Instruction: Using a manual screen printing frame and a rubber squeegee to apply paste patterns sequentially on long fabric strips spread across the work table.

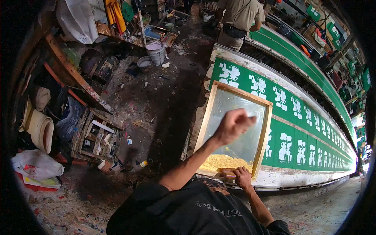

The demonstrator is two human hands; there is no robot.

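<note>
A wooden-framed printing screen [209,111] lies across the near end of the long printing table. Its mesh is pale and see-through, with a band of thick yellow ink [223,161] along the near side. My left hand [234,126] hovers over the mesh with its fingers curled in, and nothing shows in it. At the near edge of the frame, my right hand [243,177] grips one end of a wooden-handled squeegee [227,172], which rests by the ink. Its blade is not visible.
Green sheets with white printed shapes [280,98] run in rows down the table. Another person [239,19] stands at its far side. Buckets [156,53] stand on the stained floor at the back. To the left are a littered wooden frame [94,137] and a cream-coloured roll [41,131].
</note>
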